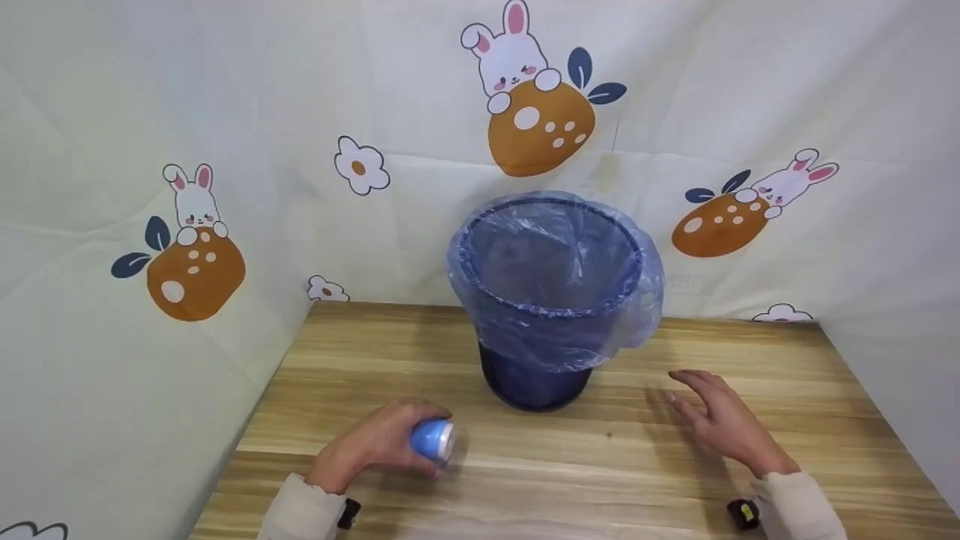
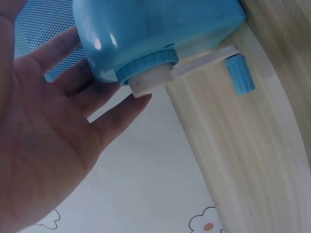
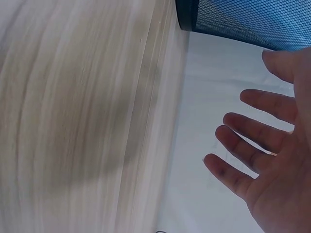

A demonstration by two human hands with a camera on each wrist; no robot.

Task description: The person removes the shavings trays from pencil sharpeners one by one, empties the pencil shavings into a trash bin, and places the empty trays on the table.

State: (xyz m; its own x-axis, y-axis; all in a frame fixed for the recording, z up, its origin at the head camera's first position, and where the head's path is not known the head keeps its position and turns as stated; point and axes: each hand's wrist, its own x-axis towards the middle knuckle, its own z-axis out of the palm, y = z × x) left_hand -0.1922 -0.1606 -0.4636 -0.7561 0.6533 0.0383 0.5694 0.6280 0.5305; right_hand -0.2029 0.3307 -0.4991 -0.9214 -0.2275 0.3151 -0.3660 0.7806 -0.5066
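My left hand (image 1: 375, 439) grips a blue hand-crank pencil sharpener (image 2: 160, 29) at the left front, close over the wooden table. Its white crank arm (image 2: 204, 63) ends in a ribbed blue knob (image 2: 241, 75), pointing away from the palm in the left wrist view. In the head view only a small blue and white part shows past the fingers. My right hand (image 1: 724, 424) hovers over the table's right side, fingers apart and holding nothing. Between and behind both hands stands a dark blue mesh waste bin (image 1: 534, 386), nearest the right fingertips in the right wrist view.
A clear plastic bag (image 1: 555, 349) lines the bin and hangs loosely over its rim. The wooden tabletop (image 1: 360, 360) meets a pale curtain (image 1: 420, 225) printed with rabbits, oranges and flowers at the back and sides. Both wrists wear small black devices (image 1: 744, 514).
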